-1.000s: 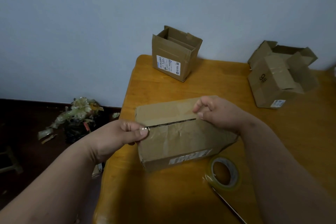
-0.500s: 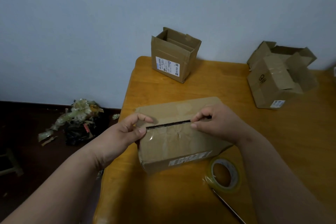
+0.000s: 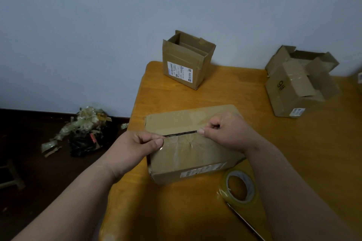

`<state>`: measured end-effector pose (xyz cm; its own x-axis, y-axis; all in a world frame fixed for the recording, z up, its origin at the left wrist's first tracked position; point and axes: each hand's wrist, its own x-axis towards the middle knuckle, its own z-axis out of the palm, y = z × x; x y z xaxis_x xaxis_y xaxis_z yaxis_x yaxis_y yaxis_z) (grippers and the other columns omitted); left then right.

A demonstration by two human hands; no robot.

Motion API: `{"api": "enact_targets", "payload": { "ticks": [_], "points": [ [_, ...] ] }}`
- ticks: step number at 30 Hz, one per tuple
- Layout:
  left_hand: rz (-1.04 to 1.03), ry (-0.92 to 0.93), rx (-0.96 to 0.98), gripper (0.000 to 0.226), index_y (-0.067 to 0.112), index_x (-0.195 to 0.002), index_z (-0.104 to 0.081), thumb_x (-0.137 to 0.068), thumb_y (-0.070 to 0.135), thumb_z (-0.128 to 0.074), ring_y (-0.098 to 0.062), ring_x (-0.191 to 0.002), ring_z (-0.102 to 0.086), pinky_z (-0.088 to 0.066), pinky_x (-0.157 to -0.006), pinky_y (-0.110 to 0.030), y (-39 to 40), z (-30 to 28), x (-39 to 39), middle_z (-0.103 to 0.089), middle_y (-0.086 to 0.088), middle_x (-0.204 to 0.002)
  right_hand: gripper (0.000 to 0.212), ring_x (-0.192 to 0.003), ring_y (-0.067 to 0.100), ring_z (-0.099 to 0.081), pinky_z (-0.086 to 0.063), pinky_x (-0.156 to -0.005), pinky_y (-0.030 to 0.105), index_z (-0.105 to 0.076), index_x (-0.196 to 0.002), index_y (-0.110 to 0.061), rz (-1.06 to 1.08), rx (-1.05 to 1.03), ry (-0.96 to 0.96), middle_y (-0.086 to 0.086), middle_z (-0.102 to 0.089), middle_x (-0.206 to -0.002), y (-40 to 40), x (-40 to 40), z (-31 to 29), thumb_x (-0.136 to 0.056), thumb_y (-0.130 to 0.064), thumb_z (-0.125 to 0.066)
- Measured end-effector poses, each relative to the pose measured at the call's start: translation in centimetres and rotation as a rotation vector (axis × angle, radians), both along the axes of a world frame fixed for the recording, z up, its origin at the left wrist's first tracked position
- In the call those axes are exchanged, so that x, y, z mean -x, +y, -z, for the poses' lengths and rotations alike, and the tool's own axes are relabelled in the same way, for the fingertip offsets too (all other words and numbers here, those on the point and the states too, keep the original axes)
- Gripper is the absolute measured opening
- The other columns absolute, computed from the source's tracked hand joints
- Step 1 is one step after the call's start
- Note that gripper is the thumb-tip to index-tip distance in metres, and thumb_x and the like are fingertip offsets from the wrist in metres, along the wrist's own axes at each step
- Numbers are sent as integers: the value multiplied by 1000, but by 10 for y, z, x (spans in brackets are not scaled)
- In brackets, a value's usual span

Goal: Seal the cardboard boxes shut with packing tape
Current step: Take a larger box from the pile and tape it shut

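The left hand [image 3: 137, 147] has curled back into a pinch at the seam of the flat brown cardboard box [image 3: 193, 143] near the wooden table's [image 3: 215, 96] left edge; the right hand [image 3: 225, 133] pinches too, seemingly clear tape.

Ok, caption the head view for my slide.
Both hands, left hand and right hand, stretch clear tape over the closed box seam.

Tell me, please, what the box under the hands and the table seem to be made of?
The box looks like brown corrugated cardboard, matte and creased, with a glossy patch suggesting clear tape. The table seems varnished wood: orange-yellow, faint grain, soft sheen.
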<state>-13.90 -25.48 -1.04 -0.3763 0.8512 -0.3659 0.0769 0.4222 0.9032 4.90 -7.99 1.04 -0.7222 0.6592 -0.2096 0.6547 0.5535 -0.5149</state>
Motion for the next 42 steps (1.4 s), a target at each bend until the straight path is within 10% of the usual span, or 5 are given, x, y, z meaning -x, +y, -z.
{"api": "enact_targets", "payload": {
  "ticks": [15,18,23,31,42],
  "points": [
    [-126,263,155,27,21,-79,-78,-85,46,-69,-14,-82,-67,-58,-81,-40,16,-10,-20,-74,2,-80,41,-74,8,-51,-33,-95,40,-51,-71,-23,34,-204,14,-10,-55,-72,-24,20,20,-90,-59,-53],
    [-137,329,192,32,18,-84,-77,-92,45,-60,-20,-87,-66,-56,-84,-44,19,-7,-16,-73,-3,-84,3,-89,12,-52,-44,-95,46,-59,-89,-26,57,-163,214,-15,-53,-86,-22,15,26,-92,-28,-59],
    [-128,662,288,34,19,-79,-67,-95,47,-55,-17,-67,-65,-57,-70,-41,11,-10,3,-68,2,-65,37,-130,20,-39,-23,-109,45,-57,-126,-29,209,-383,86,-6,-52,-131,-7,-7,21,-92,-37,-46],
    [94,769,158,103,34,-155,-8,-71,85,-37,-26,-148,-5,-18,-119,-49,18,1,-20,-9,4,-162,75,-149,33,-9,-19,-118,55,-13,-155,-30,261,-182,-202,3,-2,-165,4,-21,40,-93,-70,-29],
    [305,906,226,124,36,-155,7,-52,99,-23,-23,-149,18,-4,-122,-48,30,26,2,21,7,-162,51,-136,18,-36,-30,-107,29,-40,-146,-11,434,-42,228,4,-41,-147,11,-28,34,-100,-30,-51]
  ]
}}
